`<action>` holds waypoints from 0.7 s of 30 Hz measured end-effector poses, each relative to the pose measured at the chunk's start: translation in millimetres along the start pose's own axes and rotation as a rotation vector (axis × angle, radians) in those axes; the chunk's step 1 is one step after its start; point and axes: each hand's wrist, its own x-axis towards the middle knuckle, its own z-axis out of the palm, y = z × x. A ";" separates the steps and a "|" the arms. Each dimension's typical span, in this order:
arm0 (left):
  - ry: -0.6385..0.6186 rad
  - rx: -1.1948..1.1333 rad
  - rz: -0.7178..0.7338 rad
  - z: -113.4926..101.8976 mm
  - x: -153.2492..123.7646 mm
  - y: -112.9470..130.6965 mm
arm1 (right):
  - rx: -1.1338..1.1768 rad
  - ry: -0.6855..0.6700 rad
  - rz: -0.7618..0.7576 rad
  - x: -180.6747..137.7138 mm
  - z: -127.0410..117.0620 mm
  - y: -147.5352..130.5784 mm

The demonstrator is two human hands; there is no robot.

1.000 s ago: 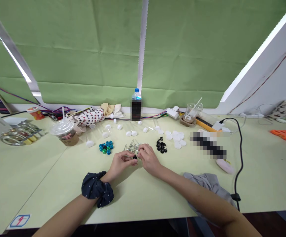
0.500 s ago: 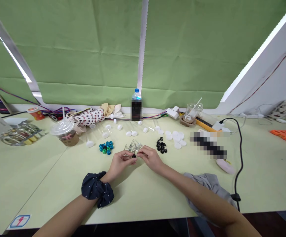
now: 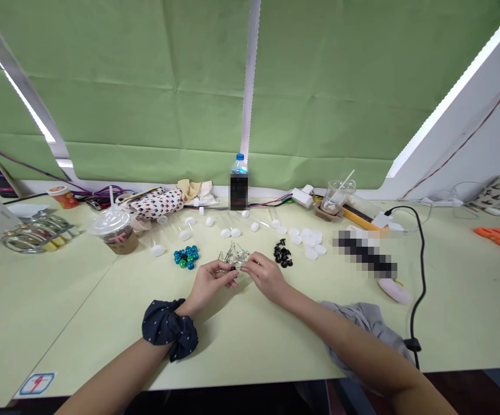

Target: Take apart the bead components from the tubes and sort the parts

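My left hand (image 3: 212, 280) pinches a small black piece between thumb and forefinger, partly covered by the fingers. Close beside it, my right hand (image 3: 266, 276) has thumb and forefinger pressed together; what is between them is too small to make out. Just behind both hands lies a pile of thin silvery wire pieces (image 3: 231, 251). Shiny blue and green balls (image 3: 186, 256) are clustered left of my left hand. To the right of the pile sit several small black pieces (image 3: 283, 257) like those with flat round heads.
White discs (image 3: 310, 242) lie right of the black pieces. Clear tubes with white caps (image 3: 184, 236) are scattered behind. A lidded drink cup (image 3: 118, 235) stands left, a bottle (image 3: 239, 187) at the back. A black cable (image 3: 421, 276) and a pink object (image 3: 393, 291) lie right.
Both hands stay close together. The fingers have shifted slightly, and the black piece in my left hand is now a little higher and more covered.
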 end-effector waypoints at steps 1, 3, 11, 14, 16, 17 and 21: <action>-0.002 -0.001 -0.002 -0.1 -0.1 0.1 | 0.022 -0.009 -0.012 0.3 0.2 0.4; 0.001 -0.003 0.000 -0.2 -0.3 0.6 | 0.055 -0.020 -0.036 0.8 0.2 1.3; 0.024 0.011 0.021 -2.1 0.1 0.2 | 0.018 0.007 -0.108 -1.9 0.7 9.5; 0.015 0.013 0.029 -2.2 0.1 0.0 | -0.080 0.016 -0.127 -3.8 1.5 11.6; 0.011 0.015 0.031 -2.0 0.1 0.6 | -0.163 0.028 -0.139 -3.8 0.9 11.5; 0.009 0.016 0.032 -1.9 0.2 1.0 | -0.195 0.029 -0.149 -3.4 0.3 11.1; -0.001 0.020 0.036 -2.6 0.9 1.3 | -0.259 -0.005 -0.193 -1.8 -1.1 10.1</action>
